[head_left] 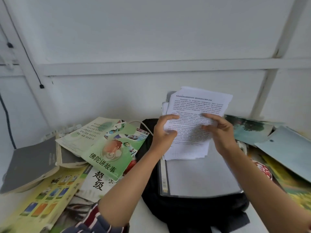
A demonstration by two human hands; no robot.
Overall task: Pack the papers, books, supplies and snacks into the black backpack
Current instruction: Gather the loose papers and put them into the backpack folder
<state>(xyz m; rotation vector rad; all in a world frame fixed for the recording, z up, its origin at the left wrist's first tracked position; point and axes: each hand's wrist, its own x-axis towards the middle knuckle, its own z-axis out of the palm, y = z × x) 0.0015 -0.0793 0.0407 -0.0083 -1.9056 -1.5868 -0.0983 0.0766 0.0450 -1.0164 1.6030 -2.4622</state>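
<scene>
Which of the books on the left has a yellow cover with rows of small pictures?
The large yellow book in the lower left corner. The grey book and the green booklet beyond it have no such rows.

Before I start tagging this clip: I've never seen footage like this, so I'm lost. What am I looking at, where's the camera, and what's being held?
There is no machine here: a person works with bare hands, and the single picture comes from a wide-angle camera worn on their head, looking forward and down. That is why both forearms reach in from the bottom. The left hand and right hand grip a stack of printed papers, held up in front of a white wall. Beneath them a black backpack lies on the table, with a clear folder lying on top of it. To the left are scattered books, among them a green booklet and a grey book; to the right lies a pale blue folder.
</scene>
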